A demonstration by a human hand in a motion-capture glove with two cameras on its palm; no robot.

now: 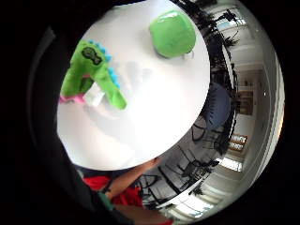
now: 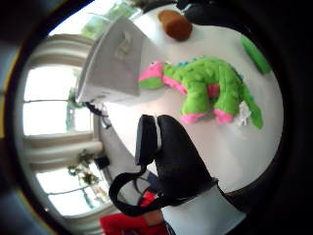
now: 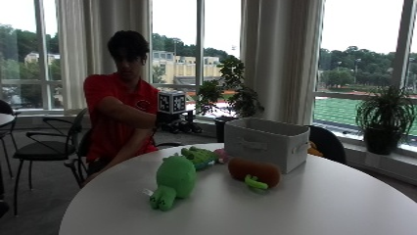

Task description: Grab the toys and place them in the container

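Note:
In the outside view a white fabric container [image 3: 264, 143] stands at the back of the round white table [image 3: 312, 205]. A green and pink dinosaur toy [image 3: 198, 156] lies left of it. A round green plush [image 3: 174, 182] lies nearer the front, and a brown plush [image 3: 254, 171] sits by the container's front. My gloved right hand [image 3: 177, 123] hangs in the air above the table's far edge, behind the dinosaur, holding nothing. The thumb side palm view shows its straight thumb [image 2: 166, 152] over the dinosaur [image 2: 205, 88] and the container [image 2: 115, 63]. The little finger side palm view shows the dinosaur's tail [image 1: 96, 70] and the green plush [image 1: 172, 33].
The person's bare left arm [image 3: 114, 164] reaches down at the table's far left edge. Dark chairs [image 3: 45, 147] stand on the floor at the left. Potted plants [image 3: 384, 120] line the window sill behind the table.

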